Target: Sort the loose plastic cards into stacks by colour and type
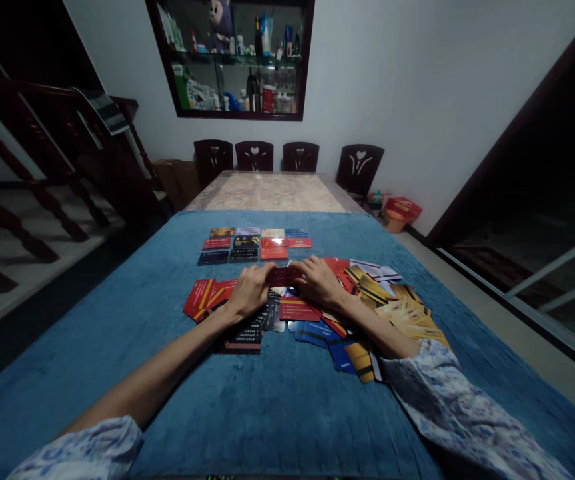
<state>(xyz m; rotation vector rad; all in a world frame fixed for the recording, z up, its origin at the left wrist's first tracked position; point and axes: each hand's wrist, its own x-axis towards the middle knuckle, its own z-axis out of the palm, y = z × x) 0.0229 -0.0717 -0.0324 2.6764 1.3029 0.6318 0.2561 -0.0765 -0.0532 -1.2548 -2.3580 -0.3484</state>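
Note:
Between my two hands is a dark red card (283, 276), gripped at its left end by my left hand (253, 288) and at its right end by my right hand (318, 281). Both hands are closed on it, just above a loose spread of plastic cards. Below my left hand lie red cards (198, 298) and black cards (240, 339). Blue cards (312, 333) and gold cards (410, 317) fan out under and beside my right forearm. Beyond my hands, several cards lie in neat rows, among them a red card (274, 253) and a black card (244, 255).
A blue cloth (157, 267) covers the near part of the long table, with the bare tabletop (267, 190) behind it. Dark chairs (300, 157) stand at the far end. A railing (32, 167) runs at left; a red-topped bin (400, 212) sits at right.

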